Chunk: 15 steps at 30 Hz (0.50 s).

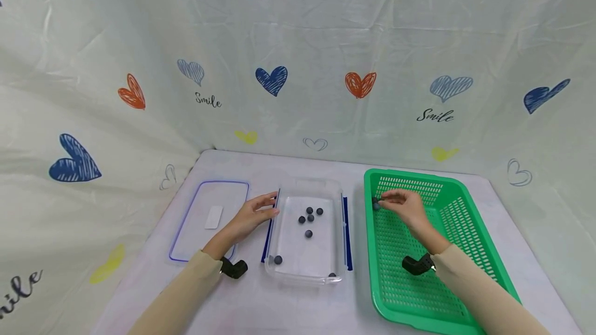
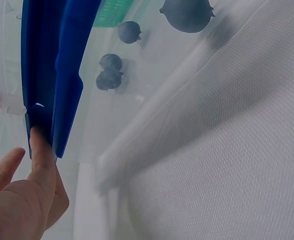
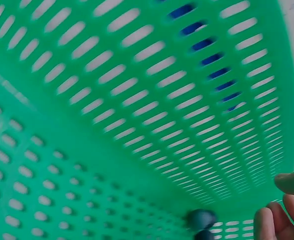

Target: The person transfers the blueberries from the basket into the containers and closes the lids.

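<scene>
Several blueberries lie scattered in a clear plastic container with blue side latches. My left hand is at the container's left side, its fingers extended. In the left wrist view, one fingertip touches the inside of a blue latch. My right hand reaches into the green basket, by its far left corner. Beside its fingertips are dark blueberries. The right wrist view shows thumb and fingers apart, with blueberries low in the basket, separate from them.
A clear lid with a blue-purple rim lies left of the container, a white label on it. The white cloth-covered table meets a hanging sheet printed with hearts behind and at the left.
</scene>
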Motion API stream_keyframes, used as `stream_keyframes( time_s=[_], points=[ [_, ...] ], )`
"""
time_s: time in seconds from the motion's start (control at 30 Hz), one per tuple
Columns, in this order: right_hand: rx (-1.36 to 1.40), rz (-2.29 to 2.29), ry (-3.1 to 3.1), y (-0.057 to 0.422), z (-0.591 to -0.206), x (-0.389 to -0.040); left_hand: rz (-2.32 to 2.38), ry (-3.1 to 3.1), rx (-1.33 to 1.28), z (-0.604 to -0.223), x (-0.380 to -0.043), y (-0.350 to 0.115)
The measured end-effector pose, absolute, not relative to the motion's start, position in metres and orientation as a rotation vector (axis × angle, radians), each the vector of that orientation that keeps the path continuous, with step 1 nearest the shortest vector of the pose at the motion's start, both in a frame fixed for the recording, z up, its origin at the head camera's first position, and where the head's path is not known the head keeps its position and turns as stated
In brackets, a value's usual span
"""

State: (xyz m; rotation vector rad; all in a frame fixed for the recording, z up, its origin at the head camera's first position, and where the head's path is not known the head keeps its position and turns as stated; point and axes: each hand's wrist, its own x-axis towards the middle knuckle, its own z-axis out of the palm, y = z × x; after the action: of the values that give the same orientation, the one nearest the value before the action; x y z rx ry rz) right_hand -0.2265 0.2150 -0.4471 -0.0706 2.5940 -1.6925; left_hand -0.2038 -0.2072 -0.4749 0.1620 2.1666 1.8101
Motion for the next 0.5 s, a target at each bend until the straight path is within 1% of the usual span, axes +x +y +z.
stream_keyframes(
  time_s=[0.33,0.5],
  points=[
    [-0.041,-1.549,2.73,0.218,-0.472,-0.236,1.804,2.177,0.164,-0.473,-0.203,-0.206],
    [-0.082,-1.485,2.807,0.217,-0.486,-0.239,1.794,2.19,0.157,-0.472,-0.202,-0.206]
  ],
)
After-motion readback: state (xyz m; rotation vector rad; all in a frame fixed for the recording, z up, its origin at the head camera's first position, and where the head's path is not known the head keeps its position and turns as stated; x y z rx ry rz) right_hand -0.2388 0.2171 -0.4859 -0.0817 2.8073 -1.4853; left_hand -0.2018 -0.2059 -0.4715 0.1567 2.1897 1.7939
